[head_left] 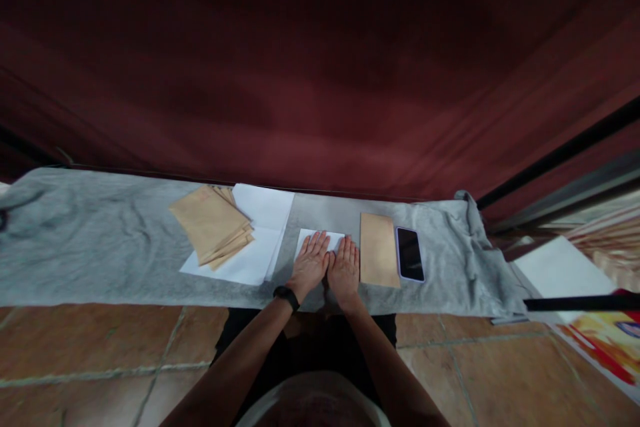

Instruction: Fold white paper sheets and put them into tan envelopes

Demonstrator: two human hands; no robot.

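Observation:
Both my left hand (311, 261) and my right hand (344, 270) lie flat, side by side, on a small white sheet of paper (304, 240), which seems folded. Their fingers are stretched out and cover most of it; the thumbs nearly meet. A dark band circles my left wrist. Just right of my right hand rests a single brown envelope (379, 250). To the left, a fanned stack of brown envelopes (213, 221) lies on top of larger white paper sheets (265, 213).
A phone (411, 253) in a pale purple case lies right of the single envelope. Grey cloth (115, 240) covers the narrow table. Behind it rises a dark red surface (320, 113). At the far right, a white board (565, 273) and a colourful package (607, 340) sit lower down.

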